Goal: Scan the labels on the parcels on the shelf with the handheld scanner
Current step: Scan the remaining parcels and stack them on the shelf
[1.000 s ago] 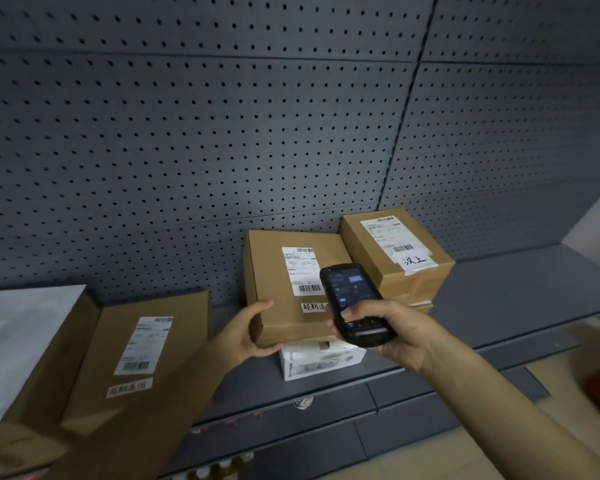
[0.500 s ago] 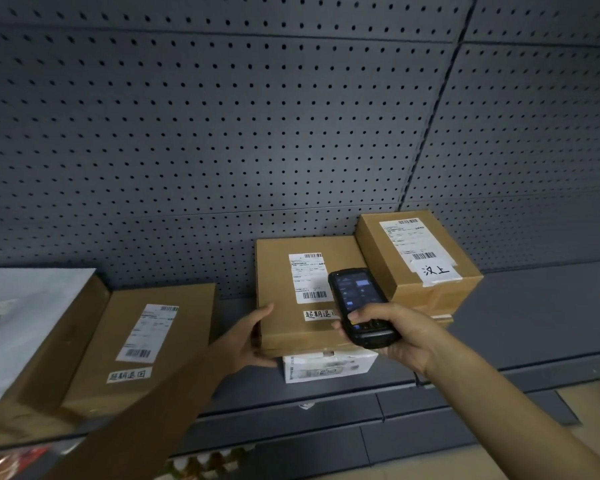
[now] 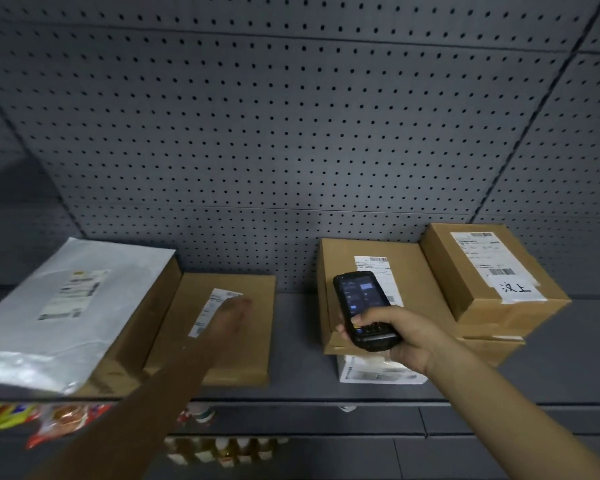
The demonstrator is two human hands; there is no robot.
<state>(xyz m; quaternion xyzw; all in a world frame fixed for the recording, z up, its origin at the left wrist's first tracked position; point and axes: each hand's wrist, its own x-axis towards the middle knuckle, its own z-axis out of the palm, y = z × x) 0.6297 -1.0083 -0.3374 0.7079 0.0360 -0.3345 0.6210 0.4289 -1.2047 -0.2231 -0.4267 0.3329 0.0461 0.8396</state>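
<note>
Change: the left hand has left the middle carton and now reaches, blurred, over the flat carton to its left — likely the next label to scan.
Left fingers: grip cannot be told through the blur.
Right hand: fingers wrapped round the scanner, held before the middle carton.
Shelf: grey, also carrying a white mailer and a right-hand carton.
Room: perforated grey back panel — dim light.
</note>
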